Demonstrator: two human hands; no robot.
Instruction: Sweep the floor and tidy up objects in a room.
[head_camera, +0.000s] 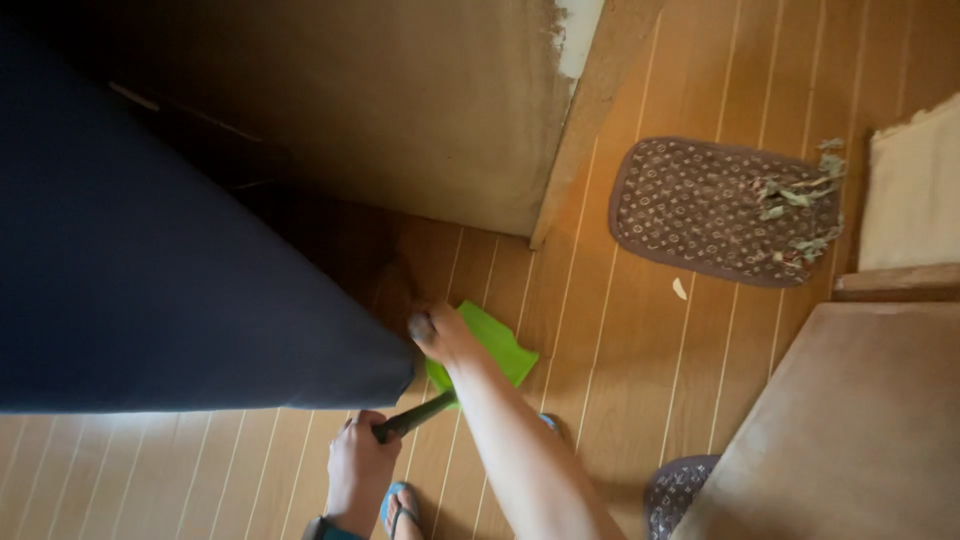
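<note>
My left hand (358, 468) grips the dark handle (412, 417) of a green dustpan (497, 347) that rests on the wooden plank floor. My right hand (443, 336) reaches across above the pan, its fingers closed around a small dark object (420, 325) that I cannot identify. That hand is right at the corner of a large dark blue padded thing (150, 270). My forearm covers part of the pan.
A brown patterned mat (700, 210) lies at the far right with dried leaves (800, 200) on its end. A pale scrap (680, 288) lies on the floor. A second mat (678, 492), a wooden platform (850, 420), a brown wall panel (400, 110) and my blue sandal (398, 508) surround me.
</note>
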